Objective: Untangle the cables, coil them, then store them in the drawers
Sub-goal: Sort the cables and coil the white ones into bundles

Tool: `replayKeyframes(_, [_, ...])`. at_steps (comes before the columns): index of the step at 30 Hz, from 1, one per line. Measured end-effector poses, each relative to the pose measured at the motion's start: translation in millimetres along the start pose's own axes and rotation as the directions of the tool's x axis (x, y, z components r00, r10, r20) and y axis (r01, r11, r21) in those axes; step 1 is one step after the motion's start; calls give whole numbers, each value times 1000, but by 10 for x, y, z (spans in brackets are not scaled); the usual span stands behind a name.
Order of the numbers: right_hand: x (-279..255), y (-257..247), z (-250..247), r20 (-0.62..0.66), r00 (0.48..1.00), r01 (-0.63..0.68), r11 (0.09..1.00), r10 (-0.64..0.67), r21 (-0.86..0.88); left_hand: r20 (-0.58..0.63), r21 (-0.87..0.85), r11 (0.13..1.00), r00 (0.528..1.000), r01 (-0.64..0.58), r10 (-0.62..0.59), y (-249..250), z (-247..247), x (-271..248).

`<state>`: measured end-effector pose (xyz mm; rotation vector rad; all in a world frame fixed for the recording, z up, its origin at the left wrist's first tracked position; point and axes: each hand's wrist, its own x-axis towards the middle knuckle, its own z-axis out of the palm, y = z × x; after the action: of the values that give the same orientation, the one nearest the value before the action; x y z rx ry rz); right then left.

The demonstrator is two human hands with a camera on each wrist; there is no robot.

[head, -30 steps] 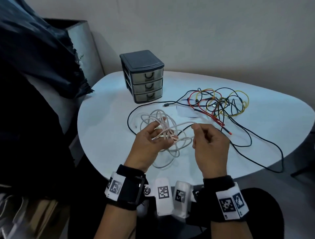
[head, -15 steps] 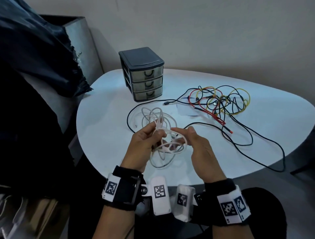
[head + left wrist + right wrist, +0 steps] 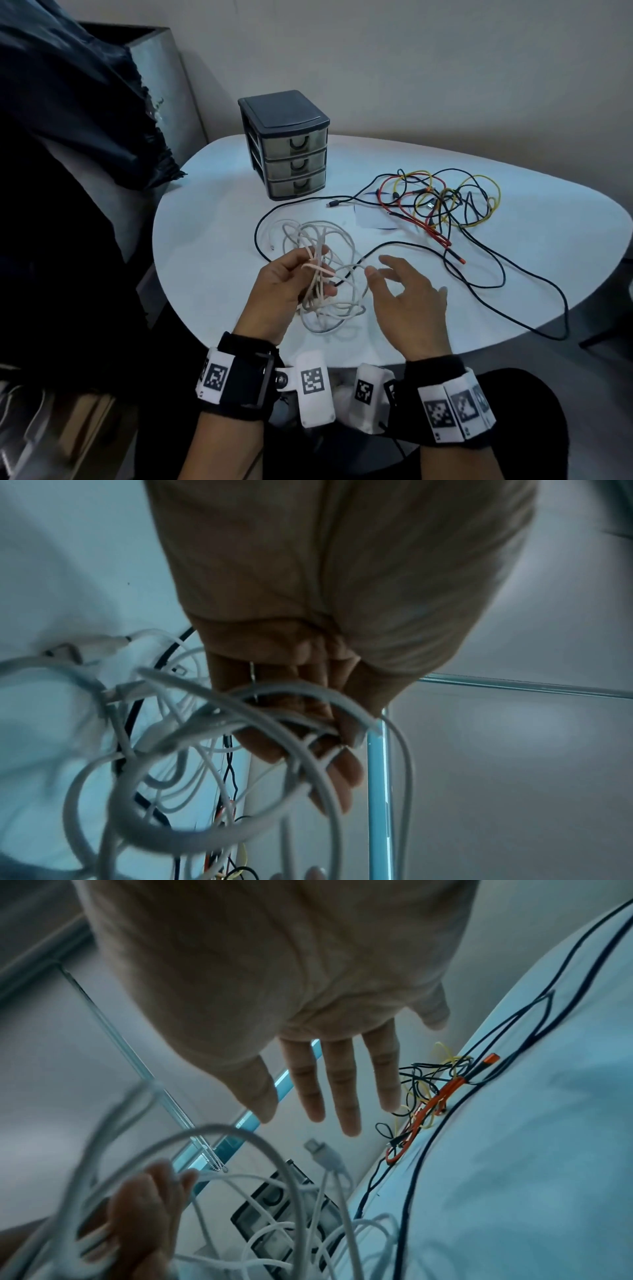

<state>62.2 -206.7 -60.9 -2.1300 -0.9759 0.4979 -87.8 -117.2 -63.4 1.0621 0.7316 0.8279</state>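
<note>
While left hand [image 3: 284, 284] grips looped white cable [image 3: 337, 301], right hand [image 3: 407, 301] splayed, empty.

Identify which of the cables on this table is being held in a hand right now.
The white cable: the left hand grips its loops, while the black, red and yellow cables lie untouched on the table.

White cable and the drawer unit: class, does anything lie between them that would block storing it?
Nothing solid. Only a black cable lies on the table between the white cable held by the left hand and the drawer unit; all three drawers are closed.
</note>
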Motion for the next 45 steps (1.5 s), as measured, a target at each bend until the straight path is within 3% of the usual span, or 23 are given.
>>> replayKeyframes(5, [32, -265, -84, -60, 986, 164, 931, -153, 326, -24, 112, 993, 999, -45, 48, 76, 83, 12])
replayKeyframes(8, [155, -456, -133, -44, 961, 267, 876, -273, 401, -17, 220, 972, 996, -86, 92, 179, 158, 67])
replayKeyframes(11, [214, -561, -140, 8, 945, 285, 839, -326, 464, 28, 230, 964, 991, -134, 131, 292, 199, 80])
replayKeyframes(15, [198, -574, -131, 65, 946, 224, 786, -317, 576, 44, 254, 951, 984, -176, 170, 323, 188, 68])
replayKeyframes(20, [194, -550, -62, 60, 947, 231, 801, -315, 553, 49, 284, 943, 985, -175, 168, 295, 196, 64])
replayKeyframes(25, [301, -529, -104, 19, 976, 170, 807, -219, 566, 42, 352, 920, 985, -172, 168, 343, 158, 142])
replayKeyframes(33, [475, -607, -207, 64, 977, 114, 756, -203, 644, 55, 487, 848, 977, -208, 208, 545, 149, 394])
replayKeyframes(36, [482, -595, -227, 74, 971, 132, 764, -229, 632, 99, 608, 765, 976, -213, 193, 603, 181, 447])
replayKeyframes(40, [492, -578, -262, 160, 939, 175, 824, -304, 539, 287, 793, 522, 948, -315, 136, 658, 314, 496])
replayKeyframes(43, [600, -588, -329, 107, 954, 194, 853, -279, 485, 321, 859, 371, 936, -353, 148, 725, 405, 557])
replayKeyframes(45, [672, -583, -354, 40, 971, 186, 844, -237, 503, 287, 891, 290, 928, -350, 239, 748, 424, 620])
